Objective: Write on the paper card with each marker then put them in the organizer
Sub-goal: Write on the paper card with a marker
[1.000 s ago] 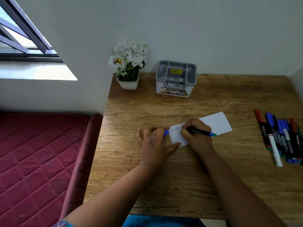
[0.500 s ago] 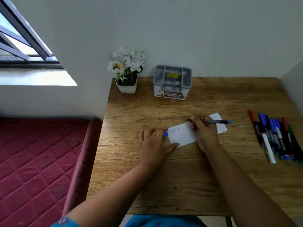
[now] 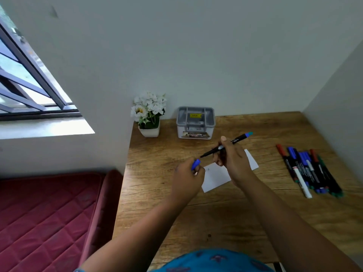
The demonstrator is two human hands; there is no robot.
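Note:
My right hand (image 3: pixel 232 158) is raised above the white paper card (image 3: pixel 217 176) and grips a black marker with a blue end (image 3: pixel 238 139); the marker's tip points left toward my left hand. My left hand (image 3: pixel 186 178) is lifted off the table and pinches the blue marker cap (image 3: pixel 196 164), a short gap from the tip. The card lies flat on the wooden table (image 3: pixel 225 213) with faint writing near its left end. The grey organizer (image 3: pixel 195 122) stands at the back of the table by the wall.
Several markers (image 3: pixel 310 169) in red, blue, green and white lie side by side at the table's right. A white pot of white flowers (image 3: pixel 149 114) stands left of the organizer. A red mattress (image 3: pixel 45 213) lies left of the table; walls close the back and right.
My right hand has lifted the marker off the card and turned its tip leftward. My left hand has left the card and risen with the blue cap toward the tip. The camera tilted up.

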